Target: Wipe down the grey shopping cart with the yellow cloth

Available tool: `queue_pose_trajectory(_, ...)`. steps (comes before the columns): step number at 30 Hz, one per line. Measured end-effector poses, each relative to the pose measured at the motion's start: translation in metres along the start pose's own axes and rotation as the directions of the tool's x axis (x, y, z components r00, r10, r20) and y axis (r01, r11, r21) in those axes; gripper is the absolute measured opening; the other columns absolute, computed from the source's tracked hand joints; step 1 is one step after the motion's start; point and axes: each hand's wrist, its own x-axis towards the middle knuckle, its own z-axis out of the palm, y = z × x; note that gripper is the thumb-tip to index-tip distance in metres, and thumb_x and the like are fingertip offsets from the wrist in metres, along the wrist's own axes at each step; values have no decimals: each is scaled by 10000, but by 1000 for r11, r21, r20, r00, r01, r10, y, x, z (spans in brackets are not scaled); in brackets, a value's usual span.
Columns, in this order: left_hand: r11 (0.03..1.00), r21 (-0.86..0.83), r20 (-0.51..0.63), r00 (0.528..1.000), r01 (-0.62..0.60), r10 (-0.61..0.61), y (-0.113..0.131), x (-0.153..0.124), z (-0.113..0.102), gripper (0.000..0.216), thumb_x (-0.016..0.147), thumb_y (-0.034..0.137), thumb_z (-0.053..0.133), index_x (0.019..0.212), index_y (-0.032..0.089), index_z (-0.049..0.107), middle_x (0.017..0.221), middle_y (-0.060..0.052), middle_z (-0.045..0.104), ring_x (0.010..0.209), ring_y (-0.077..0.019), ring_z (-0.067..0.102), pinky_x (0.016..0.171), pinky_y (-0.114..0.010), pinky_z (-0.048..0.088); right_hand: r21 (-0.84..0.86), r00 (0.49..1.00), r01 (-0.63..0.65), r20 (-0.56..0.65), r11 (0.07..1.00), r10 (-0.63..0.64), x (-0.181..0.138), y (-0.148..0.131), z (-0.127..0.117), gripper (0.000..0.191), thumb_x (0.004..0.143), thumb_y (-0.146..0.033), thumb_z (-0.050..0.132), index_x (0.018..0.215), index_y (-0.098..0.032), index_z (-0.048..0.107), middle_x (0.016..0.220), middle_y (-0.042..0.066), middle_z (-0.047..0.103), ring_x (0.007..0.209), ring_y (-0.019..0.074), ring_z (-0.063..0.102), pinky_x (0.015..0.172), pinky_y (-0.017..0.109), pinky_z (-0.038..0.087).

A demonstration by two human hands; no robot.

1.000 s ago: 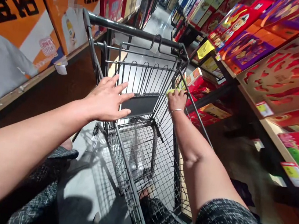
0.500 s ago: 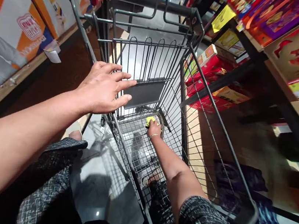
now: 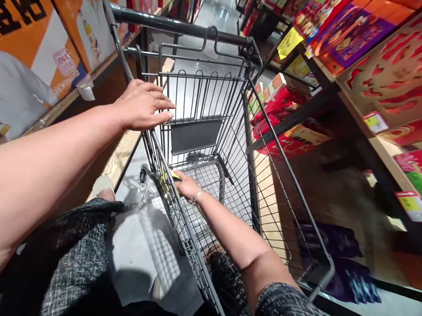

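Observation:
A dark metal shopping cart (image 3: 194,137) stands before me, its wire basket open at the top. My left hand (image 3: 142,105) rests on the cart's near side rail by the handle end, fingers stretched out over the basket. Down inside the basket, my right hand (image 3: 188,186) presses a yellow cloth (image 3: 176,175) against the inner face of the near wire side. Most of the cloth is hidden behind the hand and the wires. A bracelet (image 3: 198,195) circles the right wrist.
Orange and white cartons (image 3: 23,11) line a wooden shelf at the left. Shelves at the right carry red and gold gift boxes (image 3: 399,74), with price tags (image 3: 375,122) along the edge. Purple packages (image 3: 331,240) lie low beyond the cart. The aisle floor (image 3: 217,4) runs ahead.
My right hand has moved left with the yellow cloth, from the basket floor to the near wire side. My left hand stays on the rail. The view has tilted up somewhat.

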Motion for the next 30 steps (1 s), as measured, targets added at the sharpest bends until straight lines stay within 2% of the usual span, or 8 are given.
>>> queue_pose_trajectory(2,1000,-11,-5,1000,-10,10,-4,0,-2,676,972,645,252,1473,318,567,1483,-27,596,1437,-363,415,1158,-542,205,185,998,18,56,983,-28,-20,-44,-20,484,769,-174,646,1251,-218,626,947,8,712,732,145,610,682,295,561)
queue_pose_trajectory(7,997,-73,-36,999,7,-9,-3,-3,-9,780,1016,645,114,1561,202,452,1493,-81,582,1393,-306,462,1147,-534,269,347,908,420,-155,839,-390,-53,-108,-37,806,696,-196,703,1468,-322,508,1372,-15,640,1118,189,623,972,344,542)
queue_pose_trajectory(12,998,-52,-80,996,39,-43,5,-6,-7,883,986,732,69,1528,185,501,1423,-91,628,1334,-326,489,1120,-575,274,159,951,272,-192,949,-240,-23,-14,6,715,776,-173,589,1484,-252,519,1367,24,649,1158,191,627,1018,351,527)
queue_pose_trajectory(14,997,-58,-99,993,51,-57,6,-7,-5,909,963,767,65,1498,209,544,1414,-80,633,1321,-333,488,1110,-582,274,-154,975,128,-161,980,-152,-15,40,19,630,836,-165,535,1461,-240,553,1306,36,666,1148,185,633,1012,341,528)
queue_pose_trajectory(17,994,-97,-147,987,44,-58,5,-8,0,911,929,810,83,1474,269,575,1335,-39,677,1300,-326,480,1111,-589,256,-496,995,9,-82,868,-57,-23,101,16,586,800,-144,621,1370,-277,653,1218,24,654,1073,193,647,970,307,530)
queue_pose_trajectory(24,994,-104,-177,984,12,-30,9,-10,3,822,949,765,141,1451,298,594,1282,-26,691,1276,-319,475,1109,-583,261,-774,951,-301,-289,556,113,-51,132,-82,634,875,-211,590,1505,-251,524,1433,153,515,1175,311,538,915,410,519)
queue_pose_trajectory(27,997,-79,-153,988,4,-16,11,-11,2,762,975,693,174,1455,270,589,1283,-47,687,1282,-324,469,1105,-578,274,-820,913,-402,-390,407,117,-49,112,-131,584,933,-209,476,1517,-227,489,1404,194,534,1208,339,498,938,485,494)
queue_pose_trajectory(30,999,-53,-144,989,13,-21,10,-11,1,716,979,626,211,1450,249,596,1274,-76,685,1286,-337,472,1117,-570,273,-890,921,-364,-389,274,-38,-45,68,-174,603,962,-145,345,1557,-201,430,1413,202,542,1235,360,464,994,532,431)
